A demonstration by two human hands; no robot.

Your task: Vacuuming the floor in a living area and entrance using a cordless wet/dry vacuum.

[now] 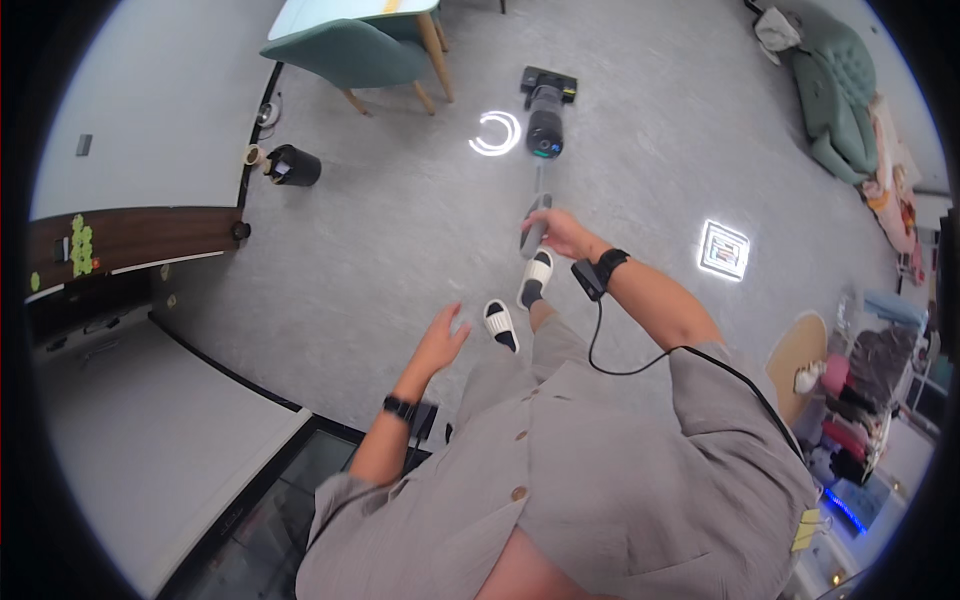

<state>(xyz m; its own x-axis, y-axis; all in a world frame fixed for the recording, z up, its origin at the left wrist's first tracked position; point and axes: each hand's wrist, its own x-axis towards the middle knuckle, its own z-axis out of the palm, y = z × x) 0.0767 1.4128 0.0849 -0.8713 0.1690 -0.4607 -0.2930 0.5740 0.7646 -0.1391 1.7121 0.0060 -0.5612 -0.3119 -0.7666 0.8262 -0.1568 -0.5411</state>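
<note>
My right hand (562, 232) is wrapped round the grey handle of an upright floor cleaner (545, 125). The cleaner's dark body and wide floor head rest on the grey floor ahead of me, joined to the handle by a thin pole. Small green and blue lights glow on its top. My left hand (440, 340) hangs free at my left side, fingers apart, holding nothing. Each wrist wears a black strap with a small box; a cable runs up my right arm. My feet, in white slides, stand just behind the handle.
A green chair (350, 55) stands by a white table (340, 10) at the far left. A black bin (294, 166) sits by the left wall, near a dark wooden shelf (140, 228). On the right are a green sofa (835, 105) and a rack of clothes (860, 400).
</note>
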